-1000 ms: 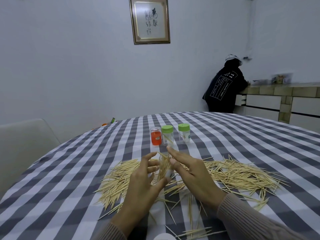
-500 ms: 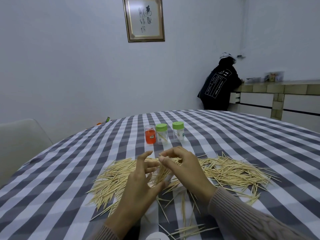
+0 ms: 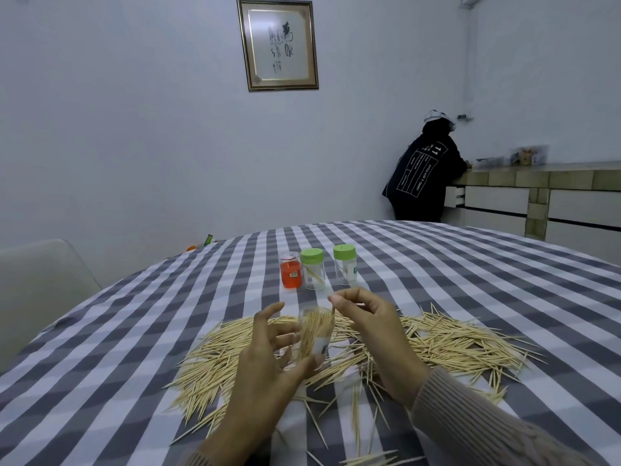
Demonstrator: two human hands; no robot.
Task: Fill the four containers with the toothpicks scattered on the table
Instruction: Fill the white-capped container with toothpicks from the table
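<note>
Clear jar [image 3: 316, 334] sat partly filled in left hand [image 3: 268, 364] grip; right hand [image 3: 366, 317] pinched toothpicks [image 3: 453, 344] at mouth; most lay on bench [image 3: 437, 264]; capped jars [image 3: 329, 270] nearly empty.

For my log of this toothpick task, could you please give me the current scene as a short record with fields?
left hand: holds a clear jar upright above the table, toothpicks inside, no lid
right hand: fingers pinched at the jar's mouth
pile: loose toothpicks spread on the checked cloth
orange jar: clear lid, behind the hands
green-lid jars: right of the orange one, few toothpicks
background: a person at a counter
</note>
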